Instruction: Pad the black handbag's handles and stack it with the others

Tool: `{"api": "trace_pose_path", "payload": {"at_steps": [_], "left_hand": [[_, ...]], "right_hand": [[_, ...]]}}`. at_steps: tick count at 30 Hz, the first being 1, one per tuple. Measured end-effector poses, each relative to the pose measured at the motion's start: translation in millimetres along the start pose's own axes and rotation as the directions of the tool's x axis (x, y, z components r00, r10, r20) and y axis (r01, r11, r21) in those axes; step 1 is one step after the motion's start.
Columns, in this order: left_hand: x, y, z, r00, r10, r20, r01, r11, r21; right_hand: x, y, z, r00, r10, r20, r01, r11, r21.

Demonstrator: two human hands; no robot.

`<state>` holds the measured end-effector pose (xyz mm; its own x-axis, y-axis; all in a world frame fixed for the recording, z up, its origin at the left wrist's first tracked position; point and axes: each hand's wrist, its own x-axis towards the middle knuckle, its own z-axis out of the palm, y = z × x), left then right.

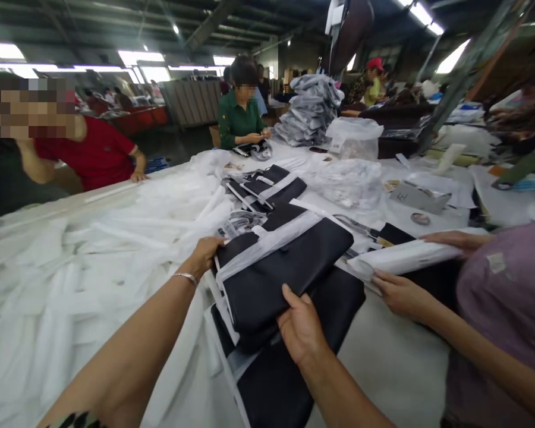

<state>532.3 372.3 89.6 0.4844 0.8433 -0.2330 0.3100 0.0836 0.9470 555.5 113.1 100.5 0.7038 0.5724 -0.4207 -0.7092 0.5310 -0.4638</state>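
A flat black bag (289,261), apparently leather, with a band of thin white wrapping (267,246) across it, is between my two hands. My left hand (206,254) is closed on its far left corner, the fingertips partly hidden. At the near edge, my right hand (299,321) grips it with the thumb on top and the fingers underneath. Below it lies another black bag (276,386), also with white material along its side. Further black pieces with white strips (271,187) lie just beyond.
White wrapping sheets (71,285) cover the table's left side. At right, a co-worker's hands (405,294) hold a white-wrapped piece (401,255). A person in green (241,122) and one in red (100,154) are across the table. A plastic-wrapped stack (310,110) stands at the back.
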Motion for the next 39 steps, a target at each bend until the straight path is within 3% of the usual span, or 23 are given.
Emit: {"api": "trace_pose_path", "payload": {"at_steps": [5,7,10,14,17,19,22,24,25,26,27,29,30,32,34,36,39], "left_hand": [[-7,38,-42.6,0.997,0.015,-0.07,-0.026,0.988,-0.15],[-20,38,-54.6,0.996,0.03,-0.083,-0.043,0.986,-0.16],[-40,9,-55.7,0.995,-0.034,-0.098,0.02,0.991,-0.133],[-54,-39,-39.2,0.991,-0.122,-0.06,0.114,0.987,-0.116],[-49,-50,-37.0,0.991,-0.092,-0.1,0.087,0.995,-0.049],[-42,-40,-44.0,0.989,-0.069,-0.13,0.076,0.996,0.046],[-40,-3,-59.5,0.977,0.026,-0.211,0.017,0.979,0.202],[-50,34,-64.8,0.949,0.219,-0.226,-0.136,0.933,0.333],[-59,54,-64.0,0.916,0.354,-0.192,-0.251,0.875,0.414],[-70,73,-60.2,0.841,0.532,-0.096,-0.409,0.743,0.53],[-82,88,-53.6,0.738,0.674,0.029,-0.546,0.571,0.613],[-105,105,-32.9,0.548,0.785,0.289,-0.716,0.262,0.647],[-114,105,-20.0,0.491,0.773,0.402,-0.767,0.164,0.621],[-122,87,6.4,0.457,0.653,0.604,-0.839,0.09,0.537],[-119,57,28.5,0.48,0.447,0.754,-0.873,0.16,0.461],[-110,30,42.1,0.49,0.284,0.824,-0.865,0.276,0.419],[-102,13,47.0,0.5,0.214,0.839,-0.835,0.377,0.401]], "right_hand": [[-27,-6,7,0.997,0.014,0.07,-0.01,0.999,-0.047],[-41,-6,3,0.995,0.037,0.094,-0.029,0.996,-0.087],[-49,-4,-7,0.994,0.106,0.038,-0.1,0.985,-0.141],[-40,-8,-10,0.988,0.153,-0.037,-0.157,0.964,-0.213],[-37,-11,-3,0.989,0.143,-0.038,-0.147,0.949,-0.279],[-38,-11,-1,0.989,0.147,-0.033,-0.151,0.943,-0.298],[-39,-11,-3,0.988,0.152,-0.04,-0.156,0.934,-0.321],[-39,-10,-5,0.987,0.147,-0.061,-0.159,0.928,-0.336],[-40,-10,-6,0.987,0.147,-0.069,-0.162,0.929,-0.334],[-40,-11,-5,0.986,0.146,-0.076,-0.163,0.932,-0.324],[-40,-11,-4,0.986,0.146,-0.081,-0.164,0.937,-0.308],[-41,-12,-1,0.985,0.157,-0.076,-0.173,0.945,-0.278],[-40,-13,0,0.983,0.167,-0.073,-0.181,0.946,-0.268],[-39,-13,-1,0.981,0.185,-0.067,-0.196,0.943,-0.269],[-36,-12,-5,0.977,0.198,-0.074,-0.211,0.938,-0.276],[-34,-10,-11,0.976,0.205,-0.078,-0.219,0.936,-0.276],[-31,-8,-18,0.972,0.216,-0.089,-0.232,0.937,-0.26]]}}
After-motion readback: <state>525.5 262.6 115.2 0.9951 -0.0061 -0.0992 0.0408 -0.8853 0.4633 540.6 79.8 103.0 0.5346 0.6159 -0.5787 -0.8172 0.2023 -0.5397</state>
